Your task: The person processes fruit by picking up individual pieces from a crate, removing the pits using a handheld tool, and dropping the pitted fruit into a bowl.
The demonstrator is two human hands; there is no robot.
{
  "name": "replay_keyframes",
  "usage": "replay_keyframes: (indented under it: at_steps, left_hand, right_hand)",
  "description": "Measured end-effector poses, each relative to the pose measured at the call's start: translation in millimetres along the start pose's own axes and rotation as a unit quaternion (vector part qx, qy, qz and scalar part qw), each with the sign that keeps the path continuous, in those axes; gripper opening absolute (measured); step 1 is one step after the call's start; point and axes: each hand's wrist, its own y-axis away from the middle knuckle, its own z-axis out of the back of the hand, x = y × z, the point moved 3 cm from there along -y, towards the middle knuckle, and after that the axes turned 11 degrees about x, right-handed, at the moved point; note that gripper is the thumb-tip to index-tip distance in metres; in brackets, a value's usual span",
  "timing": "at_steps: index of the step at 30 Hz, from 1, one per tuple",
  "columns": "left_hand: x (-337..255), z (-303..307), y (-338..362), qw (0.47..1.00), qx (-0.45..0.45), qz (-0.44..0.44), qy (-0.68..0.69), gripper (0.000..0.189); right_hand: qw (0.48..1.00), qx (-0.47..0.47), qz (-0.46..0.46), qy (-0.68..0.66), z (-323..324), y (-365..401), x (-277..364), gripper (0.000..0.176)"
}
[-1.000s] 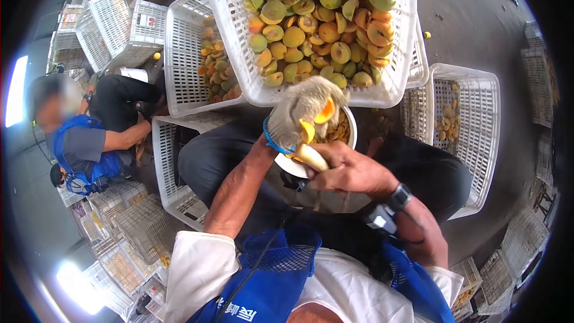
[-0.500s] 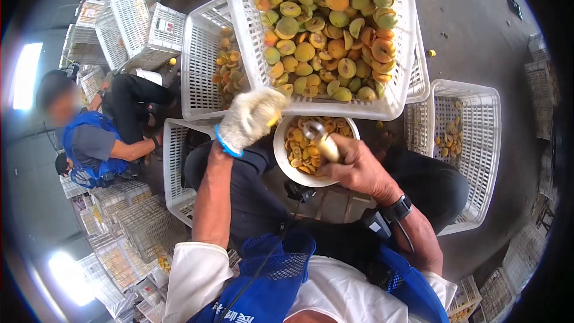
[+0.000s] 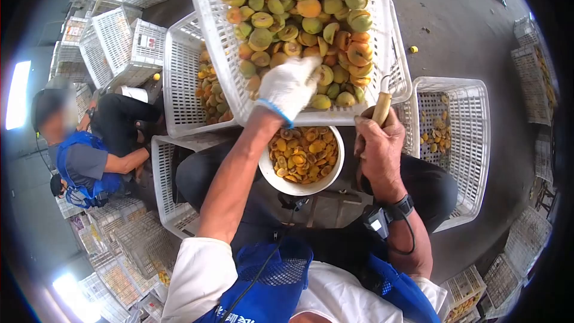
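Note:
My left hand [image 3: 290,87], in a white knit glove with a blue cuff, reaches over the near side of a white plastic crate [image 3: 209,42]. Its fingers are smeared by motion, close over the halved, green-to-orange peaches [image 3: 308,9]. A peach half [image 3: 324,75] lies right at the fingertips. Bare and closed, my right hand [image 3: 381,143] grips a wooden-handled pitting tool [image 3: 381,107] with its thin curved metal end pointing up, beside the crate's near right corner. Between my knees stands a white bucket [image 3: 338,167] holding many small yellow-brown fruit pieces [image 3: 304,152].
To the right, another white crate [image 3: 478,143] holds some yellow pieces. A crate with orange fruit [image 3: 173,78] stands at the left, partly under the full one. A person in a blue vest [image 3: 89,155] sits farther left, near stacked crates [image 3: 119,42].
My left hand has gone from beside the bucket, with a yellow piece in it, to over the peaches. My right hand has moved the tool away from above the bucket, rightward and upright.

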Motion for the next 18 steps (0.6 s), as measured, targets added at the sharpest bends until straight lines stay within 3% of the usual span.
replay_keyframes:
  at_steps: [3,6,11,13,15,17,18]
  left_hand:
    - [-1,-33,-27,0.989,0.133,0.007,-0.069,0.035]
    - [4,-37,-34,0.978,0.185,0.019,-0.094,0.040]
    - [4,-47,-25,0.986,0.114,-0.017,-0.120,0.031]
    - [6,-58,-21,0.998,0.066,0.003,0.007,0.026]
    - [-1,-46,-19,0.998,0.039,-0.005,0.049,0.027]
    - [3,-33,-7,0.930,0.017,0.139,0.339,0.031]
    - [4,-24,-2,0.927,0.014,0.137,0.348,0.036]
  right_hand:
    - [0.999,0.012,0.002,0.033,3,-1,-5,0.012]
    - [0.999,0.019,-0.012,0.027,4,-1,1,0.012]
    - [0.998,0.017,0.000,0.057,2,-8,-8,0.012]
    - [0.997,0.016,0.005,0.072,3,-10,-10,0.012]
    - [0.998,-0.011,0.002,0.061,6,-12,-9,0.014]
    - [0.995,-0.008,0.024,0.095,9,-19,-12,0.016]
    - [0.991,-0.003,0.043,0.128,8,-20,-11,0.017]
